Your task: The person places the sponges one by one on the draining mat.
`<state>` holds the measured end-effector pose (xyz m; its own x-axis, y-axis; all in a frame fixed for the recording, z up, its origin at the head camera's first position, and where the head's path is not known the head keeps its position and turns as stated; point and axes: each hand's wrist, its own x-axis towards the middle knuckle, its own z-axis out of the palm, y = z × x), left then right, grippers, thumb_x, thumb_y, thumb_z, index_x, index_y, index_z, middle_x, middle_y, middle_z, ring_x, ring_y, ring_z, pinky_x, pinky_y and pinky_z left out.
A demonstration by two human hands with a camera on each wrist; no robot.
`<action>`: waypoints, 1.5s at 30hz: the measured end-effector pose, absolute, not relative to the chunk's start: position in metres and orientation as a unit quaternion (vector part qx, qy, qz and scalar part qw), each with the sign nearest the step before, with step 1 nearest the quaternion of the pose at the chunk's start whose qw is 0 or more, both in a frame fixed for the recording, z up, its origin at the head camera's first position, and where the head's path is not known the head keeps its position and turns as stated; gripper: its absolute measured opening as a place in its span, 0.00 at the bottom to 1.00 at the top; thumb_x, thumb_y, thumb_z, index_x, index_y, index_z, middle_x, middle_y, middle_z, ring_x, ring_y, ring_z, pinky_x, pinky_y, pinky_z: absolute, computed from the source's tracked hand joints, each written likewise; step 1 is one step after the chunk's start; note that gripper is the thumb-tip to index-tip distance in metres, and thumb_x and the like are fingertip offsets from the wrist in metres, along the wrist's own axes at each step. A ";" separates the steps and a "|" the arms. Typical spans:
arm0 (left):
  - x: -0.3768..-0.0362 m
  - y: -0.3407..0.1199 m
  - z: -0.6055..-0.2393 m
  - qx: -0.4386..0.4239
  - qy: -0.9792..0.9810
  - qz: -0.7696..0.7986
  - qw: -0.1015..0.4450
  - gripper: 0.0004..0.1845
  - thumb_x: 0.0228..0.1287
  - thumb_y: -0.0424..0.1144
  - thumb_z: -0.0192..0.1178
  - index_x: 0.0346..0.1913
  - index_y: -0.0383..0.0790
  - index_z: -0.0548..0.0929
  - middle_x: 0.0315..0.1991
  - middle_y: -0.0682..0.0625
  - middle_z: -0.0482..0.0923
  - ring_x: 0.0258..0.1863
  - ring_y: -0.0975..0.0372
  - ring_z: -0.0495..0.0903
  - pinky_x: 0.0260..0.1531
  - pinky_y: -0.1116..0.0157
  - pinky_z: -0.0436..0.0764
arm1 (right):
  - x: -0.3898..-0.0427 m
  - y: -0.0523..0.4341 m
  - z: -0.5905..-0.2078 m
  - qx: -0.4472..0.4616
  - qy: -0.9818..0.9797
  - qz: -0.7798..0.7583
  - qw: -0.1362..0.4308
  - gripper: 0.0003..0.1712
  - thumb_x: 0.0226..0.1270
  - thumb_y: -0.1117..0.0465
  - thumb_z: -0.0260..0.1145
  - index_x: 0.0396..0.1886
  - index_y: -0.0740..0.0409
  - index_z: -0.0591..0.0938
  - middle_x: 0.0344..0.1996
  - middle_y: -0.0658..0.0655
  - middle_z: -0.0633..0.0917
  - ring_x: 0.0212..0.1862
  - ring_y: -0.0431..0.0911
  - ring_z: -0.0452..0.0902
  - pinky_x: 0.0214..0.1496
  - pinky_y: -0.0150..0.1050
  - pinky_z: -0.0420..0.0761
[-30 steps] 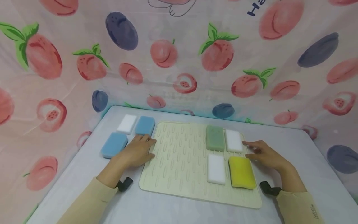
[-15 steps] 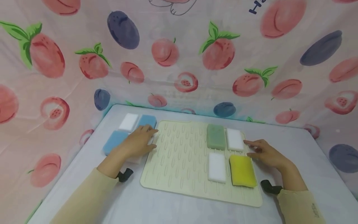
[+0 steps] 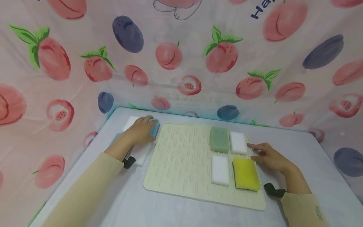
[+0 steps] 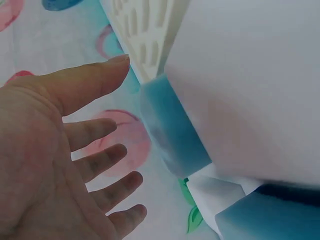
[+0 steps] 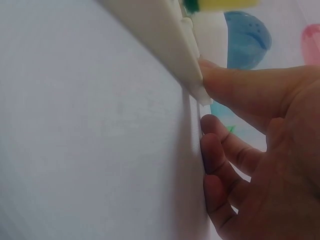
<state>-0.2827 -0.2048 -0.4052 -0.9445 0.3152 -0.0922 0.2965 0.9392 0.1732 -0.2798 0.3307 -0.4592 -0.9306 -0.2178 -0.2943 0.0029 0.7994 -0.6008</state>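
Note:
My left hand [image 3: 139,130] reaches over a blue sponge [image 3: 155,127] at the back left, its fingers spread. In the left wrist view the fingers are apart from that blue sponge [image 4: 172,127], with nothing between them. Under my left wrist lies a white sponge [image 3: 139,155]. Another white sponge [image 3: 131,121] and a second blue sponge [image 3: 115,136] are partly hidden by the hand and arm. At the right, my right hand [image 3: 272,156] touches the edge of a cream ridged mat [image 3: 181,164]; its thumb meets the mat's rim [image 5: 192,65] in the right wrist view.
On the mat's right half lie a green sponge [image 3: 219,139], a white sponge [image 3: 238,142], another white sponge [image 3: 220,170] and a yellow sponge [image 3: 246,174]. A fruit-patterned cloth [image 3: 175,34] rises behind the white table [image 3: 158,211].
My left hand has moved up and away from the mat's left edge to the back blue sponge, uncovering the near white sponge. My right hand has stayed at the mat's edge.

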 end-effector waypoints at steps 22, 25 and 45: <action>-0.314 -0.201 -0.403 0.127 0.981 0.048 0.139 0.50 0.64 0.49 0.72 0.83 0.43 0.57 0.83 0.36 0.51 0.80 0.33 0.51 0.77 0.33 0.48 | -0.280 0.333 -0.463 -0.072 0.934 -0.310 0.162 0.39 0.69 0.52 0.72 0.78 0.50 0.71 0.67 0.69 0.67 0.62 0.64 0.67 0.61 0.61 0.76; -0.316 -0.201 -0.403 0.124 0.980 0.056 0.145 0.50 0.63 0.48 0.73 0.82 0.42 0.58 0.82 0.36 0.52 0.80 0.33 0.51 0.77 0.33 0.48 | -0.280 0.333 -0.464 -0.071 0.934 -0.310 0.163 0.39 0.69 0.51 0.72 0.78 0.49 0.71 0.67 0.69 0.66 0.62 0.64 0.66 0.62 0.63 0.75; -0.323 -0.198 -0.400 0.116 0.979 0.064 0.154 0.50 0.56 0.48 0.78 0.79 0.43 0.65 0.78 0.38 0.61 0.74 0.33 0.62 0.68 0.31 0.65 | -0.277 0.331 -0.461 -0.068 0.934 -0.311 0.165 0.40 0.69 0.52 0.71 0.78 0.50 0.70 0.68 0.69 0.66 0.62 0.64 0.66 0.60 0.59 0.76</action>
